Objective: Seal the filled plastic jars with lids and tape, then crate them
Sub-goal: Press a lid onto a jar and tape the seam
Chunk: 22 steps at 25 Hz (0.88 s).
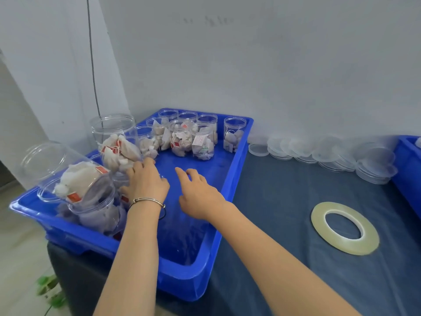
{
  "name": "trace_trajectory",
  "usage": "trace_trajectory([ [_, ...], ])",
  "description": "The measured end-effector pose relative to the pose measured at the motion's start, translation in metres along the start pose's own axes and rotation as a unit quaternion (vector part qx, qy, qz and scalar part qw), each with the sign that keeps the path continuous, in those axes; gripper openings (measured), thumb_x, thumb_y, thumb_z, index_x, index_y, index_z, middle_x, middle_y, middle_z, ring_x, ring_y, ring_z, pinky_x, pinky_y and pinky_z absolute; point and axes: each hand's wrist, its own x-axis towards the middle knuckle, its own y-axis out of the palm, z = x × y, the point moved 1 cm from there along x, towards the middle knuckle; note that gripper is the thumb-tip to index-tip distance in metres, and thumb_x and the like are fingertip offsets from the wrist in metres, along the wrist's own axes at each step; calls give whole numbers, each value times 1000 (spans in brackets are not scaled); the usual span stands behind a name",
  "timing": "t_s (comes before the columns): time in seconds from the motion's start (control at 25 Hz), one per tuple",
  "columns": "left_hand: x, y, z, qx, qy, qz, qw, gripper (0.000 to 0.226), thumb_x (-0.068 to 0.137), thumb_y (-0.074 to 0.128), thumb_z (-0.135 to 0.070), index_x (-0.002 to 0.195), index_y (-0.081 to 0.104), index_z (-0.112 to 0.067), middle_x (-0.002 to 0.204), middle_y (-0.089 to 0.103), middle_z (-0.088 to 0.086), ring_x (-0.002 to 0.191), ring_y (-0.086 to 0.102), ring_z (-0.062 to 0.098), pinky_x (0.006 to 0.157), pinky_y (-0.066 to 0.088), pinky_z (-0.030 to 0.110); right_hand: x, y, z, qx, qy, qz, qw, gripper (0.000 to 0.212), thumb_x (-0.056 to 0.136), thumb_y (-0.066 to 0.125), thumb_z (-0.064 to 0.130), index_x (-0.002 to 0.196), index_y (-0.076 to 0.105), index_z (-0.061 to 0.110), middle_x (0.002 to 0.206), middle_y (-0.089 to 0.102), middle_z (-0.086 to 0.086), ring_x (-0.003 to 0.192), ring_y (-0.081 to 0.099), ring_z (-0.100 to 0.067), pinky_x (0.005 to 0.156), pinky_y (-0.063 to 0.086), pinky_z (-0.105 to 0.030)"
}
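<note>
Pick-up step: both hands in the blue crate (237,160), left hand (145,179) seemingly touching a filled jar (118,147), right hand (198,190) spread and empty; next needs a lid (258,149) and tape (345,228) from the bench (284,201).

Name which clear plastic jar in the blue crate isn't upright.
The large clear plastic jar at the blue crate's near-left corner: it lies tipped atop others, mouth facing left; the rest stand upright.
</note>
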Motion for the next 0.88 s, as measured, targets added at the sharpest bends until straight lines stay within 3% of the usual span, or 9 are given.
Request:
trace_trajectory([
  [0.24,-2,-4,-10,-94,117,-69,986,36,87,57,-8,123,55,-11,129,48,10,120,47,29,91,45,45,-4,-3,-3,35,-4,-31,999,63,97,43,21,150,11,16,149,20,-9,129,31,-29,81,39,-35],
  [0.28,-3,-10,-13,-121,148,-124,974,34,85,57,-5,119,58,-10,127,50,11,117,49,30,89,45,46,-4,-3,-3,35,-3,-32,999,62,97,43,21,150,11,16,149,21,-9,128,33,-28,80,40,-35],
  [0.36,-1,-32,-18,-108,180,-309,927,37,78,56,-2,111,63,-15,125,54,8,113,50,32,81,43,43,-5,-3,-3,41,2,-34,999,62,96,42,21,150,12,16,148,23,-8,125,35,-28,79,40,-34],
  [0.44,9,-54,-16,-53,158,-412,896,48,73,53,-5,118,56,-24,136,48,2,127,41,32,89,36,47,-6,-4,-2,48,6,-40,998,61,96,42,21,150,13,16,146,25,-7,123,37,-27,77,38,-33],
  [0.56,35,-61,-4,-12,70,-309,949,66,80,62,-13,139,34,-24,154,22,6,145,5,37,103,14,71,-6,-4,-1,55,6,-41,998,60,96,42,22,149,15,15,145,27,-8,122,38,-28,77,39,-34],
  [0.64,45,-53,5,-9,23,-224,974,65,85,66,-22,141,32,-17,152,23,11,145,-1,37,102,7,77,-6,-5,-1,60,6,-43,997,60,96,43,22,149,16,15,145,27,-8,122,38,-28,77,39,-34],
  [0.76,48,-45,9,-21,34,-208,977,43,86,68,-20,124,51,-11,136,37,14,139,16,40,102,22,73,-6,-4,-2,63,6,-47,997,60,95,43,23,148,16,15,144,28,-8,121,39,-28,77,40,-34],
  [0.88,45,-40,9,-80,66,-251,962,27,85,70,-13,108,58,-4,125,45,18,137,21,42,102,34,56,-5,-4,-2,67,6,-50,996,60,95,44,23,148,16,16,144,27,-7,120,40,-27,77,41,-35],
])
